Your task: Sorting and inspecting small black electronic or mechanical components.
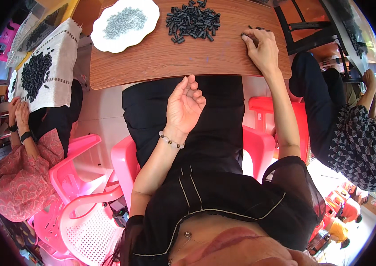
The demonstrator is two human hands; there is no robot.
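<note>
My left hand (185,106) is held over my lap, just off the near table edge. Its palm faces up with the fingers loosely curled, and nothing shows in it. At the right of the table, my right hand (262,46) rests with thumb and fingertips drawn together at a small black tube-like piece (243,34), partly hidden by the fingers. A few more dark bits lie just behind that hand. A heap of short black tubular pieces (192,21) sits at the far middle. Left of it, a scalloped white plate (100,41) holds many small clear pieces.
The brown wooden table (161,66) ends just before my lap. At left, a person's hands (21,113) rest by a white cloth (61,53) bearing another black heap. Another person sits at right. Pink plastic chairs (123,159) stand around me.
</note>
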